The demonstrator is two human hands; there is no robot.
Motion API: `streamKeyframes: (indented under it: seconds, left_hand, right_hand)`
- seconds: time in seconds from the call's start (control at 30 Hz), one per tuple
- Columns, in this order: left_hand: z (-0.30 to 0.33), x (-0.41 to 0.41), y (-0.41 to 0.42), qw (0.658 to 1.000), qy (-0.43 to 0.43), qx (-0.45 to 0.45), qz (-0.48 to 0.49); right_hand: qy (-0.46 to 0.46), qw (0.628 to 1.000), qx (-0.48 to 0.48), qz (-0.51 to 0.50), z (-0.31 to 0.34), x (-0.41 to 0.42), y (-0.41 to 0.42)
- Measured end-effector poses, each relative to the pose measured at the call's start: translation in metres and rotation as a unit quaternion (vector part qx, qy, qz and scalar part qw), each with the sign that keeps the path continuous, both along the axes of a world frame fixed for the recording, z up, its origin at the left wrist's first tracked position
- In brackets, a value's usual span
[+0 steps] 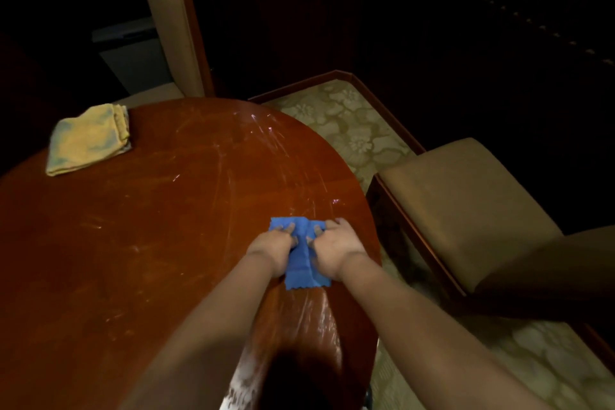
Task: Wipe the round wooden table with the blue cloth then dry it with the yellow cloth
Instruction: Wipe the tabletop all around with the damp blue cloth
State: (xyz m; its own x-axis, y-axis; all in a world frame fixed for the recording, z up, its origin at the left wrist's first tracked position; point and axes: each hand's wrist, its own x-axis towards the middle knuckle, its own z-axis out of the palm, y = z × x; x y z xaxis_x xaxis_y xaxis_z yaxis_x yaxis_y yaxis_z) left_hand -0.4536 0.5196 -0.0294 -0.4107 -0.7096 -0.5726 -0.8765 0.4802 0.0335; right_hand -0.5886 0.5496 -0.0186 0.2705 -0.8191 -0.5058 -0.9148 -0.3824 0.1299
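The round wooden table [149, 243] fills the left and middle of the view, with wet streaks across its right half. A blue cloth [301, 263] lies near the table's right edge. My left hand [271, 245] and my right hand [334, 248] both grip it with curled fingers, bunching the cloth between them. A folded yellow cloth [88, 140] with grey-blue stains lies at the far left of the table, well apart from both hands.
A padded chair [466, 206] stands close to the table's right edge. Another chair's upright back [173, 30] rises behind the table. Patterned carpet [352, 130] covers the floor to the right. The room beyond is dark.
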Motion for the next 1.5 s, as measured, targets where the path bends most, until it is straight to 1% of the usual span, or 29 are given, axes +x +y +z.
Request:
streamKeyframes:
  seconds: [0.13, 0.23, 0.37, 0.5, 0.67, 0.73, 0.87, 0.97, 1.07, 1.17, 1.3, 1.5]
  left_hand:
    - [-0.005, -0.006, -0.043, 0.999, 0.019, -0.001, 0.036]
    - [-0.005, -0.009, -0.051, 0.999, 0.012, -0.010, 0.042]
    - [-0.001, -0.009, -0.024, 1.000, -0.016, -0.021, 0.017]
    - [-0.003, -0.005, 0.016, 0.999, -0.034, -0.001, -0.007]
    - [-0.001, 0.000, 0.041, 0.998, -0.031, -0.011, -0.049]
    - [0.000, -0.001, 0.037, 0.998, -0.029, -0.017, -0.055]
    - [-0.001, -0.011, 0.010, 0.999, -0.027, -0.019, -0.034]
    - [-0.001, -0.017, -0.017, 0.999, -0.026, -0.022, -0.021]
    - [0.004, -0.021, -0.024, 0.999, -0.037, -0.023, -0.021]
    - [0.006, -0.019, -0.009, 0.998, -0.050, -0.026, -0.036]
    - [0.009, -0.009, 0.029, 0.996, -0.052, -0.007, -0.072]
    - [0.012, 0.005, 0.076, 0.992, -0.049, 0.000, -0.119]
  right_hand:
    - [0.005, 1.000, -0.023, -0.002, -0.007, -0.009, -0.030]
    - [-0.002, 0.999, -0.024, -0.023, -0.006, -0.008, -0.032]
    - [-0.017, 0.999, -0.003, -0.048, 0.004, -0.003, -0.004]
    - [-0.018, 0.997, 0.032, -0.062, 0.010, -0.001, 0.032]
    - [-0.027, 0.996, 0.044, -0.075, 0.009, -0.005, 0.053]
    - [-0.034, 0.996, 0.039, -0.072, 0.008, -0.008, 0.048]
    - [-0.052, 0.995, 0.027, -0.085, -0.001, -0.015, 0.021]
    - [-0.046, 0.996, 0.008, -0.077, -0.007, -0.022, -0.005]
    - [-0.041, 0.996, 0.011, -0.081, -0.007, -0.023, -0.010]
    - [-0.032, 0.994, 0.027, -0.096, -0.002, -0.017, 0.006]
    - [-0.023, 0.993, 0.060, -0.100, 0.008, -0.009, 0.046]
    - [-0.008, 0.991, 0.062, -0.122, 0.007, 0.003, 0.098]
